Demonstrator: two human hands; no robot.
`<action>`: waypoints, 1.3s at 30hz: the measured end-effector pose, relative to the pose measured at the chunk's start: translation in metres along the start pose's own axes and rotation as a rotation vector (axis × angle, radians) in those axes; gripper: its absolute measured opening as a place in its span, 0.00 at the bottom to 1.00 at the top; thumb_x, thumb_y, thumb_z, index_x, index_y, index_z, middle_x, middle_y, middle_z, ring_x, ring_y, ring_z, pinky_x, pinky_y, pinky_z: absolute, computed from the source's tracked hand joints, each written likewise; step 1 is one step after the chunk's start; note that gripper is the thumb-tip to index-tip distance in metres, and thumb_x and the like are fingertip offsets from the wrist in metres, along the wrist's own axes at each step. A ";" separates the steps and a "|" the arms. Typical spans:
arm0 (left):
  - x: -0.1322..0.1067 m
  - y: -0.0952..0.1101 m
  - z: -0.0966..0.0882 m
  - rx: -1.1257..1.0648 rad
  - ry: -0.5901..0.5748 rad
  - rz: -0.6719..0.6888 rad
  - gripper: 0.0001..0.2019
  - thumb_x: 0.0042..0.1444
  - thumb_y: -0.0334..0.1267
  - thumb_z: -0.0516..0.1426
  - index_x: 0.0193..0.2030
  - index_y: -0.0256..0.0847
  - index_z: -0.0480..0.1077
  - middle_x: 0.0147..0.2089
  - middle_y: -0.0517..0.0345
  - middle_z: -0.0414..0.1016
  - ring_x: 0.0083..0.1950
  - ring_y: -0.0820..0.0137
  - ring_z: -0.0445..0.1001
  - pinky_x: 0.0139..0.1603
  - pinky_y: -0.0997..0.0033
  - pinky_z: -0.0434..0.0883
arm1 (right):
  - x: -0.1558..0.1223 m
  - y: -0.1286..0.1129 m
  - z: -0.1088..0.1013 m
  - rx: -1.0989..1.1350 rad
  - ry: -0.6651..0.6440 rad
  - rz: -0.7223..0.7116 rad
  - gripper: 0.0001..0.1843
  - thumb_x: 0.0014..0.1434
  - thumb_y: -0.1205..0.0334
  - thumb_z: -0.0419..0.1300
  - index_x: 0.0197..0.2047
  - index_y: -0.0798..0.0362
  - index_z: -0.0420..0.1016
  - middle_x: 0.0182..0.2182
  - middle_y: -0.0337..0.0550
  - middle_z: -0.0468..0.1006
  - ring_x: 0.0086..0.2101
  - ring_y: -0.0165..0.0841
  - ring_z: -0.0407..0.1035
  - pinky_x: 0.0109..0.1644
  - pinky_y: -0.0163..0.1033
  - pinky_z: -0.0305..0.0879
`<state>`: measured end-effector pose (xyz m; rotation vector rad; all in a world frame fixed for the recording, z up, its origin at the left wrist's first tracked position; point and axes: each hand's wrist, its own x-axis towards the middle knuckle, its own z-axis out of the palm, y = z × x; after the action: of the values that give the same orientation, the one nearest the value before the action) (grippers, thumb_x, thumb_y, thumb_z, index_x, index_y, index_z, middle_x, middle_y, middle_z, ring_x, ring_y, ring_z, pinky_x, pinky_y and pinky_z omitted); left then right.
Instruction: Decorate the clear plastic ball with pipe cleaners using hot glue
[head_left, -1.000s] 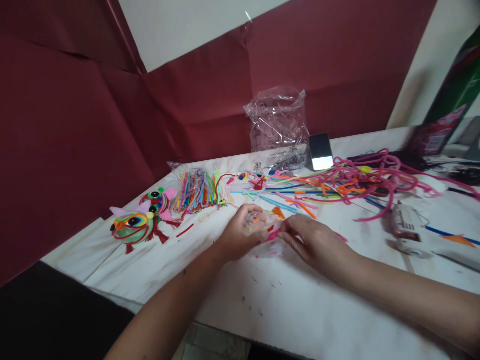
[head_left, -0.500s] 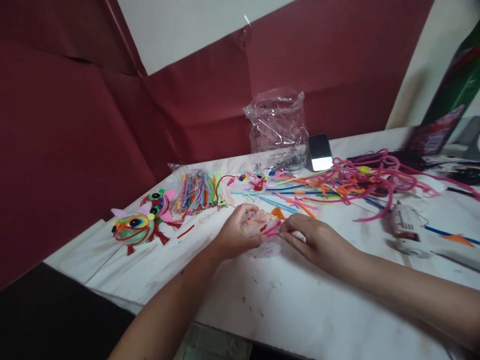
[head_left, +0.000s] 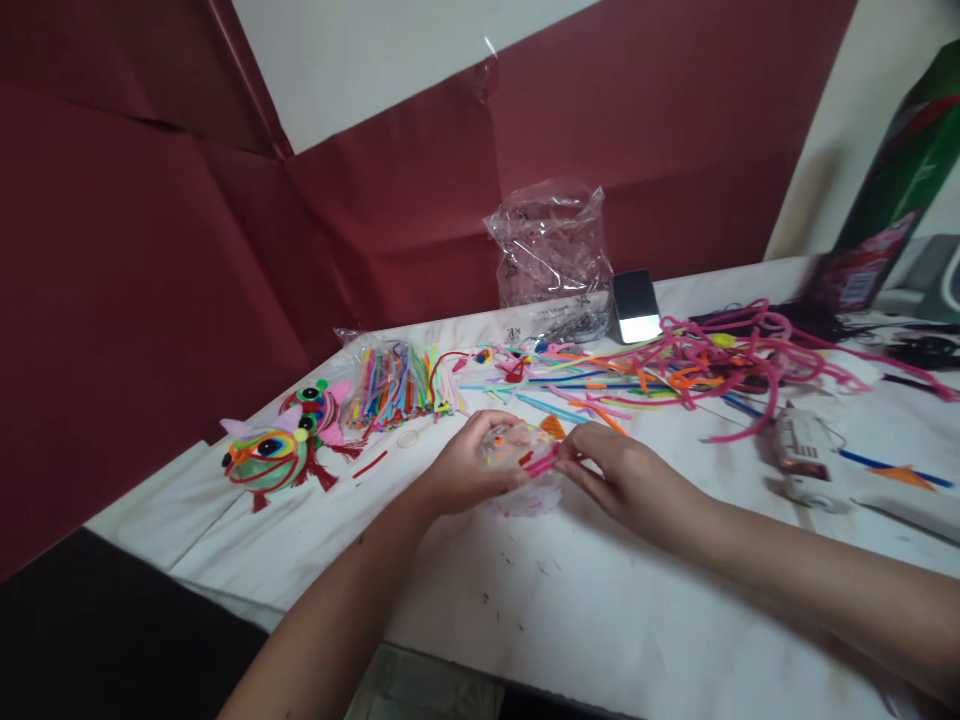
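Note:
My left hand (head_left: 474, 462) is closed around a see-through plastic piece (head_left: 517, 440), round in outline and dotted with small orange, yellow and red bits. Whether it is a bag or a shell, I cannot tell. A short pink pipe cleaner (head_left: 541, 462) lies across its right side, and the closed thumb and fingers of my right hand (head_left: 611, 465) pinch its end. More clear plastic with pink specks shows under my left hand. An orange felt-like piece (head_left: 553, 427) lies just behind the hands.
Two colourful animal-face ornaments (head_left: 270, 455) stand at the left. Behind lie a bundle of pipe cleaners (head_left: 397, 380), a clear bag (head_left: 551, 250) and a black-and-white box (head_left: 636, 305). Tangled pink pipe cleaners (head_left: 750, 350), a white glue gun (head_left: 806, 455) and a green package (head_left: 892, 190) occupy the right.
The view has shifted slightly, so things at the right appear a little further left. Both hands keep their hold, with my right fingertips slightly closer to the plastic piece.

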<state>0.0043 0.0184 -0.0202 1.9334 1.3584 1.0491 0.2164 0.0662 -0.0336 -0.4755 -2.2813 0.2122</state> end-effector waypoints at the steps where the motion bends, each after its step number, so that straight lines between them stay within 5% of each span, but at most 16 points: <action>1: 0.000 -0.002 -0.002 -0.026 -0.017 -0.001 0.27 0.43 0.46 0.63 0.51 0.41 0.64 0.50 0.52 0.67 0.52 0.59 0.67 0.52 0.64 0.64 | 0.000 0.000 0.000 0.005 -0.005 0.005 0.09 0.61 0.65 0.48 0.29 0.50 0.63 0.24 0.43 0.72 0.26 0.33 0.67 0.28 0.37 0.64; 6: 0.002 -0.006 -0.006 -0.105 -0.078 0.016 0.24 0.50 0.50 0.59 0.52 0.42 0.64 0.53 0.52 0.67 0.55 0.58 0.66 0.55 0.61 0.63 | 0.000 -0.001 0.000 0.004 -0.020 0.039 0.09 0.60 0.66 0.48 0.29 0.50 0.63 0.24 0.42 0.71 0.26 0.33 0.67 0.28 0.37 0.64; 11: 0.001 0.000 -0.007 0.004 -0.116 0.005 0.32 0.42 0.46 0.65 0.54 0.41 0.60 0.53 0.50 0.66 0.57 0.55 0.64 0.56 0.59 0.62 | 0.000 -0.001 0.000 -0.002 -0.012 0.067 0.09 0.61 0.65 0.47 0.29 0.49 0.61 0.24 0.42 0.71 0.26 0.33 0.67 0.28 0.37 0.64; 24: 0.001 0.007 0.000 0.016 -0.024 -0.039 0.29 0.42 0.45 0.64 0.50 0.41 0.61 0.50 0.53 0.67 0.54 0.58 0.65 0.52 0.62 0.64 | 0.001 0.003 0.005 0.039 0.014 0.090 0.06 0.60 0.64 0.51 0.31 0.51 0.66 0.27 0.45 0.74 0.30 0.36 0.69 0.32 0.41 0.67; 28: 0.002 0.003 -0.001 -0.059 0.020 -0.135 0.27 0.43 0.44 0.63 0.50 0.42 0.61 0.46 0.57 0.69 0.50 0.59 0.67 0.48 0.65 0.66 | 0.007 0.008 -0.012 0.016 0.104 0.145 0.08 0.59 0.60 0.53 0.40 0.52 0.68 0.37 0.51 0.76 0.39 0.41 0.71 0.41 0.48 0.68; 33: 0.004 -0.005 -0.005 -0.151 0.015 -0.207 0.27 0.42 0.41 0.63 0.50 0.43 0.61 0.41 0.60 0.70 0.44 0.63 0.70 0.41 0.69 0.67 | 0.017 0.007 -0.053 -0.036 0.216 0.206 0.10 0.60 0.56 0.52 0.41 0.51 0.69 0.38 0.50 0.77 0.41 0.43 0.71 0.44 0.49 0.67; 39: 0.002 -0.007 -0.007 -0.173 -0.008 -0.244 0.33 0.39 0.40 0.65 0.54 0.45 0.58 0.42 0.59 0.69 0.41 0.66 0.71 0.35 0.72 0.68 | 0.003 0.010 -0.063 -0.096 0.072 0.207 0.13 0.59 0.53 0.52 0.40 0.53 0.70 0.37 0.51 0.77 0.38 0.43 0.73 0.39 0.49 0.69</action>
<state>-0.0047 0.0227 -0.0218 1.6001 1.4082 1.0021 0.2633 0.0764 0.0081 -0.7583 -2.1780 0.1848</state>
